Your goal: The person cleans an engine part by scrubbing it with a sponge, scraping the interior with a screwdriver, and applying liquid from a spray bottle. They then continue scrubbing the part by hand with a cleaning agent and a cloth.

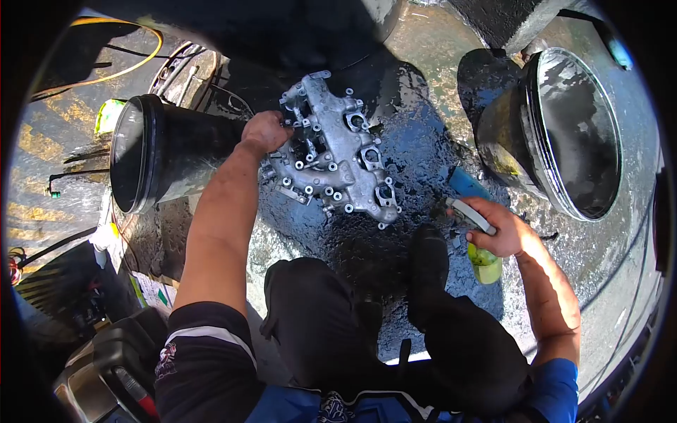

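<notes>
A grey cast-metal engine intake manifold, with several round bolt holes and port openings, is in front of me over the wet, dark ground. My left hand is closed on its left edge, fingertips hidden behind the metal. Wrapped around the neck of a spray bottle, my right hand is to the right of the manifold. The spray bottle has a grey trigger head pointing left and yellow-green liquid inside. Just beyond the spray head lies a flat blue object.
A black bucket lies on its side at left, and another dark bucket is at right, mouth facing right. A yellow hose curves at the upper left. My boot is below the manifold. A black case is at lower left.
</notes>
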{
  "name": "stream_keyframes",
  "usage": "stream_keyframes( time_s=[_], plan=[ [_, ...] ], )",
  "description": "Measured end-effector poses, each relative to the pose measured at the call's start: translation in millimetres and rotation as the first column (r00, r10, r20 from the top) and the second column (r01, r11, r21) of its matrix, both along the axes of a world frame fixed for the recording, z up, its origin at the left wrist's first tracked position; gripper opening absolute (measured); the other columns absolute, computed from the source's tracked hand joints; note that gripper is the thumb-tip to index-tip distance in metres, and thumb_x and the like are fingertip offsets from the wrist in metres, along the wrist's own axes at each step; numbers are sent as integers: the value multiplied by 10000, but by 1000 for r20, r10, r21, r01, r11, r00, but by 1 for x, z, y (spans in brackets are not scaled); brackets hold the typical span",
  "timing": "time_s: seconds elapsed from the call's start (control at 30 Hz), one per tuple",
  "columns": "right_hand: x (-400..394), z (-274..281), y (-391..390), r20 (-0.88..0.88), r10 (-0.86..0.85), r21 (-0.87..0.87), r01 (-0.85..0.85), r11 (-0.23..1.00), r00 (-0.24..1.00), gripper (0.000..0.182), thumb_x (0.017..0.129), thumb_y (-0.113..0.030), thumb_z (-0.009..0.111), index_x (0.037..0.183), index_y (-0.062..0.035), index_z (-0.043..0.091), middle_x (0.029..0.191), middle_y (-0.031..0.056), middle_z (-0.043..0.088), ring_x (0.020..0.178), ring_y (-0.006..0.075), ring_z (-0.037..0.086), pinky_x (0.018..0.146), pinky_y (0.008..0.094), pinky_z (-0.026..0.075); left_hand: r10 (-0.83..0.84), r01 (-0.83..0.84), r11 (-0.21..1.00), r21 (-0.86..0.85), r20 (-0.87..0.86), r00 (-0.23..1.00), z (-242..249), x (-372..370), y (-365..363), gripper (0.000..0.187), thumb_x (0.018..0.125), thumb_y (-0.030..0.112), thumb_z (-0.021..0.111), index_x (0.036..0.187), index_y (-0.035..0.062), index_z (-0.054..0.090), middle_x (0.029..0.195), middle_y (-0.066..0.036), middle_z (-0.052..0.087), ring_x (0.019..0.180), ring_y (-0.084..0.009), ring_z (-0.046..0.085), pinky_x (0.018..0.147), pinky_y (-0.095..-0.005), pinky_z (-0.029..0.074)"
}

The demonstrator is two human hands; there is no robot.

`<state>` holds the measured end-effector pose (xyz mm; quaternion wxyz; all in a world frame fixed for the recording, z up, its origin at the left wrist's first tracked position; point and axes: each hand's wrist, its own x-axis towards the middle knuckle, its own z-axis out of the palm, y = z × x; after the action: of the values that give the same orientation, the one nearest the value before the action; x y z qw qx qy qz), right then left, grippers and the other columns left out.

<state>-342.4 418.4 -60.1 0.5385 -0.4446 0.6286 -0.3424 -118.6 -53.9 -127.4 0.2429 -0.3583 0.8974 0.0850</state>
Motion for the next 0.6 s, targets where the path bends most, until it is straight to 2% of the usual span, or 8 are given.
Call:
stream_keyframes(
  time_s=[0.03, 0.13, 0.17, 0.2, 0.23, 0.3, 0.43, 0.6],
  plan=[
    [0, -6, -26, 10, 44, -9, -44, 999, 999, 555, 817, -36, 664, 1366, -25, 583, 1269, 120, 673, 1160, 247, 642, 1034, 372, 479, 112, -115, 991, 67, 53, 992, 13, -5, 8, 509, 870, 408, 702, 1255, 75, 691, 1279, -206, 678, 1238, -360, 624, 1057, -470, 494],
    [-6, -29, -114, -62, 168, 7, -168, 986, 984, 431, 876, -74, 649, 1305, -55, 624, 1167, 118, 689, 1034, 222, 646, 919, 381, 510, 255, -266, 961, -76, -126, 959, 20, 3, 51, 652, 867, 441, 726, 1399, 90, 587, 1476, -186, 520, 1417, -364, 440, 1146, -525, 397],
    [-8, -43, -144, -99, 199, 25, -198, 980, 975, 399, 879, -88, 653, 1276, -56, 636, 1131, 122, 694, 1014, 221, 645, 908, 373, 510, 222, -240, 964, -115, -150, 964, 7, 12, 62, 714, 867, 451, 734, 1449, 94, 526, 1521, -172, 445, 1456, -370, 343, 1172, -544, 347],
    [-8, -48, -172, -158, 204, 56, -198, 979, 966, 437, 875, -178, 668, 1288, -40, 627, 1196, 173, 678, 1093, 307, 638, 963, 399, 501, 184, -212, 964, -159, -172, 968, -4, 19, 68, 782, 866, 461, 743, 1500, 97, 466, 1566, -158, 369, 1496, -376, 247, 1199, -562, 297],
    [-5, -49, -198, -212, 215, 87, -200, 976, 953, 496, 871, -267, 682, 1300, -25, 618, 1262, 225, 662, 1172, 393, 631, 1018, 425, 491, 197, -226, 965, -131, -206, 959, 0, 19, 72, 791, 869, 440, 746, 1507, 79, 449, 1554, -161, 389, 1498, -383, 224, 1215, -538, 283],
    [3, -49, -237, -380, 214, 107, -187, 976, 900, 582, 873, -323, 664, 1352, 0, 595, 1357, 271, 612, 1271, 411, 579, 1098, 431, 448, 228, -254, 961, -111, -202, 952, 0, 17, 67, 808, 857, 451, 755, 1515, 96, 447, 1556, -184, 390, 1488, -410, 232, 1214, -534, 292],
    [10, -73, -275, -500, 83, 100, -37, 994, 862, 677, 883, -376, 624, 1397, 59, 553, 1451, 293, 535, 1356, 416, 508, 1165, 406, 395, 255, -274, 955, -110, -164, 953, -4, 17, 65, 822, 849, 448, 762, 1528, 113, 441, 1546, -175, 408, 1472, -424, 250, 1210, -527, 303],
    [21, -84, -296, -491, 57, 91, -14, 996, 869, 663, 884, -360, 625, 1400, 51, 555, 1446, 290, 541, 1349, 413, 517, 1163, 406, 399, 299, -315, 946, -76, -166, 940, -4, 25, 61, 816, 856, 450, 756, 1530, 116, 441, 1541, -176, 412, 1464, -428, 265, 1211, -517, 301]
  ],
)
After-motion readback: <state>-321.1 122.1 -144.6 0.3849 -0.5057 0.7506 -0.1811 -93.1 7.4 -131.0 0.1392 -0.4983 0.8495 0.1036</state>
